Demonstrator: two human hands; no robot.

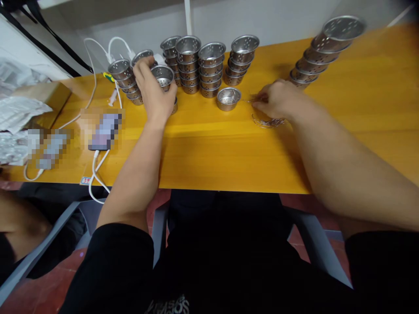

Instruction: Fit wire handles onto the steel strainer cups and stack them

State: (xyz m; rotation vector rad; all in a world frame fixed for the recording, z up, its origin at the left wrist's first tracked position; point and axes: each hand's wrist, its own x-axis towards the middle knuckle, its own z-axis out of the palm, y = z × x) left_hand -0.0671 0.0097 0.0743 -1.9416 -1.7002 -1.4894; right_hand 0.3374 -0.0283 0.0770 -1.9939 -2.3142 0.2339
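My left hand [152, 89] is wrapped round a perforated metal cup [163, 76] at the left of the rows. Part of a cup shows beneath it, and my fingers hide the rest. My right hand [278, 99] is closed in a pinch over the table, slightly blurred. Fine wire ends stick out from its fingertips toward a single shallow metal cup [228, 99]. Below the fingers lies a loose bundle of thin bent wires [270, 123]. Stacks of the same cups stand behind, among them a middle stack [212, 69] and another stack [242, 61].
A tall leaning cup stack [316, 61] stands at the right. Leftward on the yellow table [229, 161] are a phone [106, 131] on a white cable, a second phone [54, 148], a cardboard box [59, 98] and plastic bags [22, 113]. Another person's leg [19, 222] shows at lower left.
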